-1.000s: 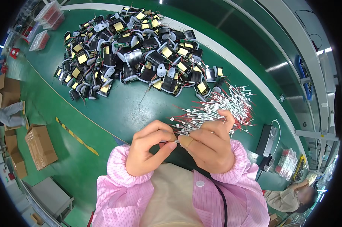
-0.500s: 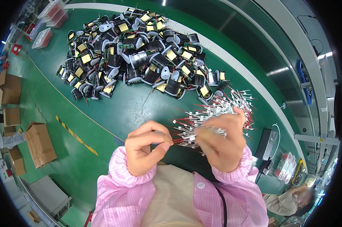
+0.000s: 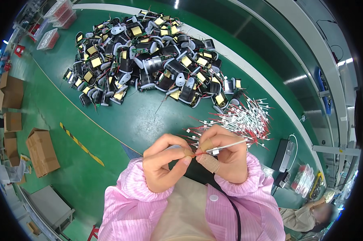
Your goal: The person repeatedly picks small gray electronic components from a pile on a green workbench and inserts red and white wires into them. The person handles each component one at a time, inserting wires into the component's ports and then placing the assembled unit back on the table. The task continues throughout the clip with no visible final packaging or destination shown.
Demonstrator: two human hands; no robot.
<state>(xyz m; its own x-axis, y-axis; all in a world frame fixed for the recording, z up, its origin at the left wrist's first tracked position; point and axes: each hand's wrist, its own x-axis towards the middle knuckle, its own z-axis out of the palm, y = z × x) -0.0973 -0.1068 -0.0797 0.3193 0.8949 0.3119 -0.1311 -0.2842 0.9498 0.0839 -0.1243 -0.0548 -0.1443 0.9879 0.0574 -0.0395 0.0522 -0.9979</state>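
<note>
On the left, cardboard boxes (image 3: 41, 150) stood on the floor below the green counter (image 3: 149, 116), and a heap of black coil parts with yellow labels (image 3: 149, 60) lay across the counter's far side. Nearer the body, the left hand (image 3: 165, 162) was pinched shut on the red end of a thin wire (image 3: 225, 145), thumb against forefinger. Half a second earlier the two hands had been apart with a bunch of wires fanned between them; now they had drawn together in front of the chest, touching. The right hand (image 3: 225, 156), with tape on a finger, gripped the same wire's white sleeve, which stuck out to the right. That suggested one wire had been singled out. The loose pile of white and red wires (image 3: 241, 120) lay just beyond the right hand.
</note>
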